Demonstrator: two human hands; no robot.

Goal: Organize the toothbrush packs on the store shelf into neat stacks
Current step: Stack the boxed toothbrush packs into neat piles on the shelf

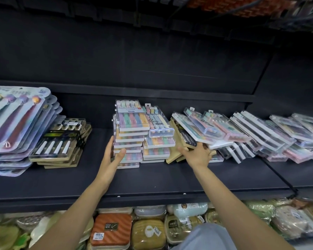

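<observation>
The left hand (114, 152) braces the tall pastel stack (129, 134) on the shelf (152, 181), fingers straight along its side, squaring it. Right of it, the right hand (197, 154) seems to grip the leaning packs (186, 136), probably steadying them.

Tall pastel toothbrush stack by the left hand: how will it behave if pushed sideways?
The pastel stack is tall and narrow with uneven pack edges, so it probably shears or topples. The clear cases look glossy, likely slippery. The left hand rests at its lower side, which seems safer.
</observation>
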